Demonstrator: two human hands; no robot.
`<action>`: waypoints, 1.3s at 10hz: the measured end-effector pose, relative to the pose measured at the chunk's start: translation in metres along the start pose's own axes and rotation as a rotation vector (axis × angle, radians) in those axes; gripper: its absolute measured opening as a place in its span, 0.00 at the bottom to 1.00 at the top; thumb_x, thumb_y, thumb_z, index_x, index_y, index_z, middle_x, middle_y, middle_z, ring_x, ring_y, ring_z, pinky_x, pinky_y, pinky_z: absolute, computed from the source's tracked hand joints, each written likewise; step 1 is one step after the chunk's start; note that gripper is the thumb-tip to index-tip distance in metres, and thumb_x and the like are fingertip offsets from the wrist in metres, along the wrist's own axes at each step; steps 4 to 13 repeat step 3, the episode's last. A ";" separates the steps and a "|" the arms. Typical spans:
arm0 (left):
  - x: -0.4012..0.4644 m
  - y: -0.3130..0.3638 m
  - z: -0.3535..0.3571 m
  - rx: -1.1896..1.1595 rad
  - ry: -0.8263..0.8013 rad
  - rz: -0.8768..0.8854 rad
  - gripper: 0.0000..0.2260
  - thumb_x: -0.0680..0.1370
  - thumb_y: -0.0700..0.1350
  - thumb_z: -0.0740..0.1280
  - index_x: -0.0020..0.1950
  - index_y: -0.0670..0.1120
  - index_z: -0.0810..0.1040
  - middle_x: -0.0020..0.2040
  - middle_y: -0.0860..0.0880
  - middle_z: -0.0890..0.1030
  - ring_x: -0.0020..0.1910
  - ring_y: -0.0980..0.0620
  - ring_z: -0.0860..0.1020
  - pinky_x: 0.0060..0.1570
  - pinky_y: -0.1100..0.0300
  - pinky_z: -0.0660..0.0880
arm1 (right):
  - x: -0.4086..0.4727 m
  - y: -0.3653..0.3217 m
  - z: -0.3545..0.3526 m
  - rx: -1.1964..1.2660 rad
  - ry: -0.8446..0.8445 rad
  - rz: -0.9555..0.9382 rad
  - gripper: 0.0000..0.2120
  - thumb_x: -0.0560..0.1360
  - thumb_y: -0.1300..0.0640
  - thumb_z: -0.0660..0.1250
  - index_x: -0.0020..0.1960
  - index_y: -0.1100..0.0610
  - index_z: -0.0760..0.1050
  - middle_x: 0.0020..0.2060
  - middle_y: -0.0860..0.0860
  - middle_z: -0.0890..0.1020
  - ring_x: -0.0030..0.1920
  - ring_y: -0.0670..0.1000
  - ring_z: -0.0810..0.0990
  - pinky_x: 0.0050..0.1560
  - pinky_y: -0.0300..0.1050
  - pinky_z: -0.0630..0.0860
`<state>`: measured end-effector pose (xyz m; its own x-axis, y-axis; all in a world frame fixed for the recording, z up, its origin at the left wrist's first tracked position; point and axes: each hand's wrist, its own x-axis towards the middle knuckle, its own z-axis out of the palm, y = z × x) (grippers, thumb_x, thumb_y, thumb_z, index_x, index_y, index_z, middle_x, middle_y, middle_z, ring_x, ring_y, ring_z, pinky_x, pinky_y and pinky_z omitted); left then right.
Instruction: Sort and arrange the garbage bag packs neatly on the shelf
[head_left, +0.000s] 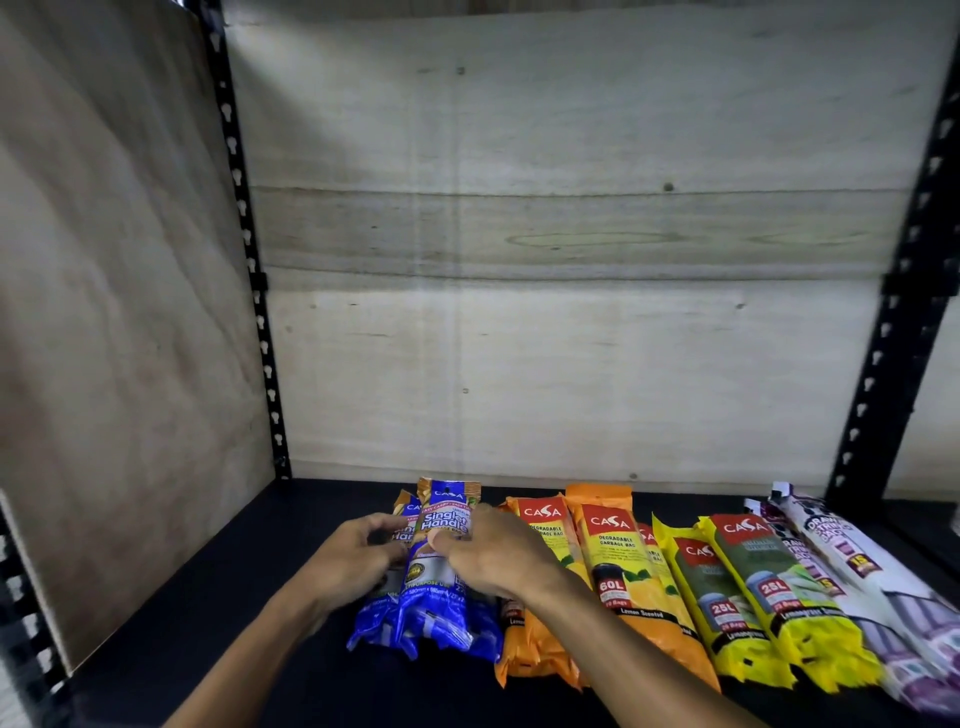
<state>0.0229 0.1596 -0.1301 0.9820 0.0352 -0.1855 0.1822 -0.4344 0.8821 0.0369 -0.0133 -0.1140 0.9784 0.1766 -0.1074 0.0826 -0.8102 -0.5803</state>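
Note:
Garbage bag packs lie in a row on the black shelf board (218, 597). From left: blue packs (441, 525), orange packs (618, 566), yellow packs (753, 597) and white-purple packs (841, 551). One blue pack lies on top of another. My left hand (353, 561) rests on the lower blue pack's left side with curled fingers. My right hand (498, 556) pinches the top blue pack's right edge and hides part of the nearest orange pack.
Plywood panels (571, 260) close the back and left side of the shelf. Black perforated steel posts (249, 260) stand at the back left and the back right corner (893, 322). The shelf's left third is bare black board.

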 end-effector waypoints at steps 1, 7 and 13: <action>0.005 0.004 -0.001 0.072 0.078 0.031 0.16 0.76 0.43 0.69 0.63 0.52 0.74 0.51 0.48 0.84 0.45 0.52 0.85 0.48 0.51 0.82 | -0.010 0.003 -0.015 0.018 0.032 -0.028 0.29 0.77 0.36 0.62 0.68 0.55 0.70 0.62 0.53 0.80 0.57 0.53 0.80 0.44 0.42 0.78; 0.006 0.018 0.009 0.134 0.200 0.120 0.14 0.72 0.46 0.69 0.57 0.53 0.78 0.47 0.53 0.86 0.42 0.56 0.85 0.47 0.51 0.83 | -0.026 0.015 -0.040 0.018 0.119 -0.116 0.31 0.78 0.38 0.63 0.73 0.56 0.67 0.69 0.53 0.75 0.65 0.52 0.77 0.50 0.41 0.76; 0.006 0.018 0.009 0.134 0.200 0.120 0.14 0.72 0.46 0.69 0.57 0.53 0.78 0.47 0.53 0.86 0.42 0.56 0.85 0.47 0.51 0.83 | -0.026 0.015 -0.040 0.018 0.119 -0.116 0.31 0.78 0.38 0.63 0.73 0.56 0.67 0.69 0.53 0.75 0.65 0.52 0.77 0.50 0.41 0.76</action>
